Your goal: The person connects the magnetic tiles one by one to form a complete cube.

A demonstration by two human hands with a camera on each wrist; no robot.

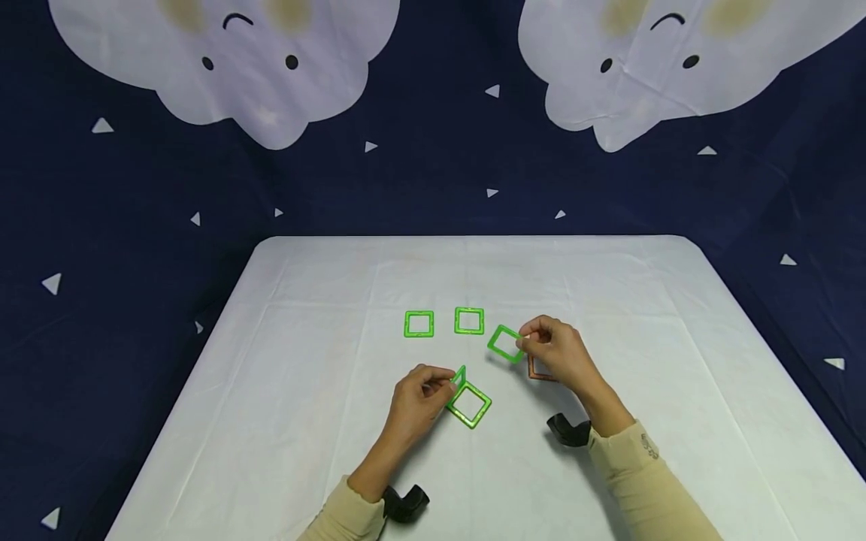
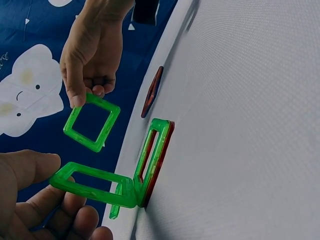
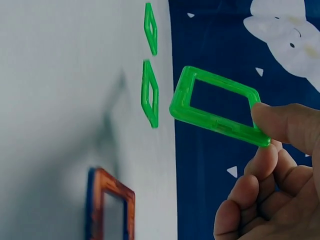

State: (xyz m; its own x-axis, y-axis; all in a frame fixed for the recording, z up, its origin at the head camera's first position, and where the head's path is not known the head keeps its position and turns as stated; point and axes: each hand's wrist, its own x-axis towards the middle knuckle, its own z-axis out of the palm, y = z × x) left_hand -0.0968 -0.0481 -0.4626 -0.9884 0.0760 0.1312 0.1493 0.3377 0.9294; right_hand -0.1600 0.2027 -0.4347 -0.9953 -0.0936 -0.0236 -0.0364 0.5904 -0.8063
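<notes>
My left hand (image 1: 419,398) pinches a green square magnetic tile (image 2: 100,196) between thumb and fingers. That tile stands up at an angle, its far edge against a second green square tile (image 1: 482,415) lying low over the table. In the left wrist view a red tile (image 2: 167,150) shows flush under this second one. Thumb and fingertips of my right hand (image 1: 558,353) grip another green square tile (image 3: 220,124) by one corner, raised above the table. An orange square tile (image 1: 541,378) lies beneath that hand, partly hidden by it, with a blue layer along its underside in the right wrist view.
Two more green square tiles (image 1: 419,336) lie apart in a row farther back on the white-covered table (image 1: 325,451). A dark blue curtain (image 1: 433,188) with clouds hangs behind the table's far edge. Black curved pieces (image 1: 406,507) stick out at both wrists.
</notes>
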